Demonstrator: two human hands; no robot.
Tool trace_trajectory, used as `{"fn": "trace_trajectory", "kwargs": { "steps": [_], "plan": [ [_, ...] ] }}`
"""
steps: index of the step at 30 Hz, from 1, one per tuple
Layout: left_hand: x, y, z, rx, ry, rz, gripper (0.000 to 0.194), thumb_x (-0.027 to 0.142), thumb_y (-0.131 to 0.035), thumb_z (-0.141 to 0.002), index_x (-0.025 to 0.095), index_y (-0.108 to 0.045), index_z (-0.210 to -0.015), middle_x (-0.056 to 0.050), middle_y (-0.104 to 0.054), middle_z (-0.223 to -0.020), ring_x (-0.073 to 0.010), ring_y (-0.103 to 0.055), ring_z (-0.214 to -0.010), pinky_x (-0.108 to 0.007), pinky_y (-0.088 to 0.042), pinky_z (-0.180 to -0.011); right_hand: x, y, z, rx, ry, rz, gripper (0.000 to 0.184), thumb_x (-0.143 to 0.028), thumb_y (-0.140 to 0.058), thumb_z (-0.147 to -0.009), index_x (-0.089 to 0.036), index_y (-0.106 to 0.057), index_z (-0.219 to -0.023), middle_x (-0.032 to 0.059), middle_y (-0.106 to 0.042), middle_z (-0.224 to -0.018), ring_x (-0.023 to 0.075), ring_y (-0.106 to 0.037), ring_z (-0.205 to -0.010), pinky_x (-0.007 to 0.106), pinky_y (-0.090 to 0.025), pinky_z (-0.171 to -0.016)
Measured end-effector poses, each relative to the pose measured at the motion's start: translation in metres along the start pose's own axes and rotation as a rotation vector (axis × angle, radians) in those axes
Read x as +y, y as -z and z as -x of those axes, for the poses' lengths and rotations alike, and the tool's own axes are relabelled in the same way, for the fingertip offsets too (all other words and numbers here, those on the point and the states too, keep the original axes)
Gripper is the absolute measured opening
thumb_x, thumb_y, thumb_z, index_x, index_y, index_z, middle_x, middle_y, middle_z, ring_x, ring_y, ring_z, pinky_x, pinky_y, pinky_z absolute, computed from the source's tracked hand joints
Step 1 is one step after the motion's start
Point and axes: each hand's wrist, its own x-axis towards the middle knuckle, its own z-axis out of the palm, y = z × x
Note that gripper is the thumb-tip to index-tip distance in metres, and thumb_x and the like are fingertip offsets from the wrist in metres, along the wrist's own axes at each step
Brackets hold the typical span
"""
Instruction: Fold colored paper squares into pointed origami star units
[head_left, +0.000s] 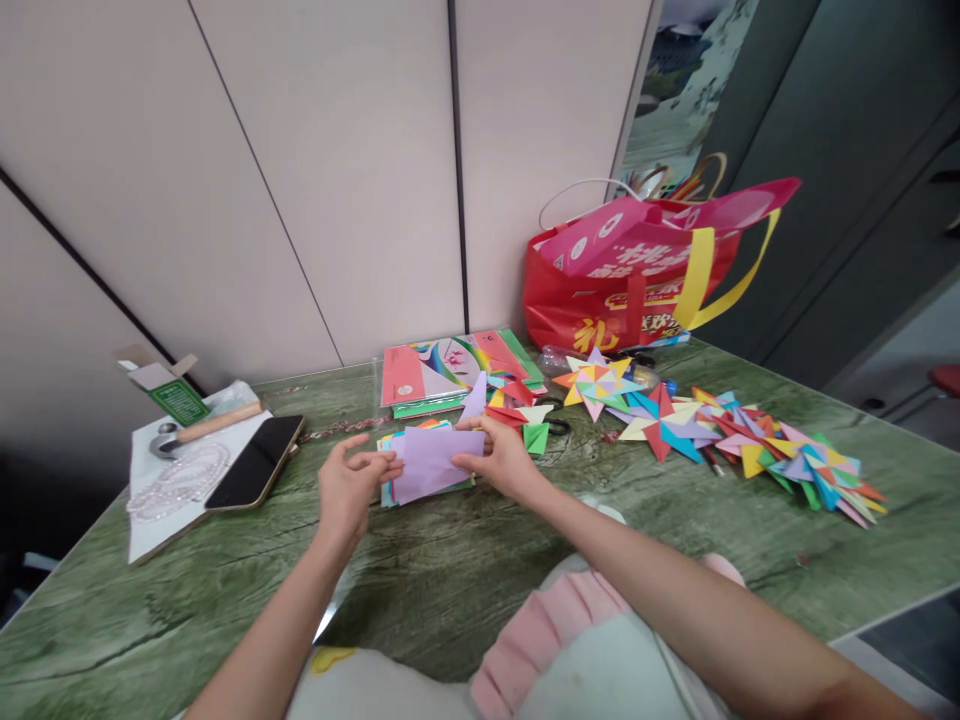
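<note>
Green tabletop, two hands — one purple sheet between

On the left of the counter, a hammer, bead strand and dark phone lie near a green box; a red bag stands far right

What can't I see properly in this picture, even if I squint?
All in the head view:
Most of the stack of coloured paper sheets: hidden by the rectangular purple paper sheet in front.
Inside the red bag with a yellow handle: hidden by its own front.
Small print on the green-and-white cardboard box: too small.
How many multicoloured folded-paper stars: they overlap.
The red object far right: cut off by the picture's edge.
</note>
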Motion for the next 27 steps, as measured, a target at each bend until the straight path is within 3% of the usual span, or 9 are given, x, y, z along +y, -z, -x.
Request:
{"fn": "trace_trajectory", "kwargs": {
  "steps": [2, 5, 9, 14, 21, 27],
  "plan": [
    [-0.001, 0.0, -0.001, -0.026, 0.039, 0.015, 0.034, 0.011, -0.065, -0.062, 0.011, -0.05, -0.093, -0.002, -0.068, -0.061, -0.0171, -0.066, -0.054, -0.031, -0.055, -0.06, 0.0, 0.0, 0.0, -0.024, 0.003, -0.027, 0.041, -0.024, -0.068, -0.06, -0.019, -0.052, -0.097, 0.0002, -0.058, -0.078, 0.0134, -0.057, -0.061, 0.026, -0.049, -0.053],
    [-0.002, -0.002, 0.002, -0.179, 0.173, 0.019, 0.025, 0.024, -0.066, -0.066, 0.01, -0.058, -0.086, -0.004, -0.069, -0.067, -0.0193, -0.068, -0.059, -0.031, -0.056, -0.058, 0.0, 0.0, 0.001, -0.05, 0.028, 0.008, 0.04, -0.023, -0.064, -0.064, -0.02, -0.051, -0.102, 0.0007, -0.058, -0.08, 0.0133, -0.056, -0.062, 0.026, -0.049, -0.054],
    [-0.003, -0.006, 0.006, -0.269, 0.244, 0.045, 0.027, 0.034, -0.066, -0.067, 0.01, -0.062, -0.077, -0.007, -0.07, -0.066, -0.023, -0.068, -0.062, -0.033, -0.057, -0.056, -0.001, 0.001, 0.002, 0.006, 0.098, 0.05, 0.044, -0.019, -0.061, -0.066, -0.022, -0.049, -0.108, 0.0022, -0.058, -0.091, 0.0134, -0.056, -0.066, 0.026, -0.049, -0.058],
    [-0.002, -0.006, 0.006, -0.313, 0.275, 0.053, 0.023, 0.031, -0.066, -0.069, 0.008, -0.063, -0.075, -0.011, -0.071, -0.069, -0.0227, -0.068, -0.064, -0.032, -0.056, -0.059, -0.003, 0.001, 0.003, -0.059, 0.12, 0.073, 0.034, -0.018, -0.056, -0.069, -0.021, -0.055, -0.103, 0.0036, -0.059, -0.099, 0.0151, -0.057, -0.071, 0.027, -0.048, -0.059],
    [-0.001, -0.005, 0.007, -0.436, 0.31, 0.126, 0.024, 0.025, -0.064, -0.072, 0.01, -0.063, -0.09, -0.011, -0.07, -0.084, -0.0226, -0.068, -0.076, -0.033, -0.055, -0.07, -0.012, 0.003, 0.005, 0.017, 0.259, 0.153, 0.038, -0.015, -0.055, -0.07, -0.02, -0.054, -0.108, 0.005, -0.058, -0.109, 0.0198, -0.052, -0.102, 0.035, -0.039, -0.089],
    [-0.002, -0.006, 0.009, -0.499, 0.328, 0.156, 0.024, 0.023, -0.068, -0.069, 0.011, -0.063, -0.089, -0.01, -0.069, -0.088, -0.0235, -0.066, -0.082, -0.033, -0.055, -0.072, -0.013, 0.003, 0.005, 0.015, 0.257, 0.17, 0.029, -0.017, -0.053, -0.073, -0.019, -0.057, -0.102, 0.0048, -0.061, -0.103, 0.0187, -0.055, -0.098, 0.034, -0.041, -0.088]
  ]
}}
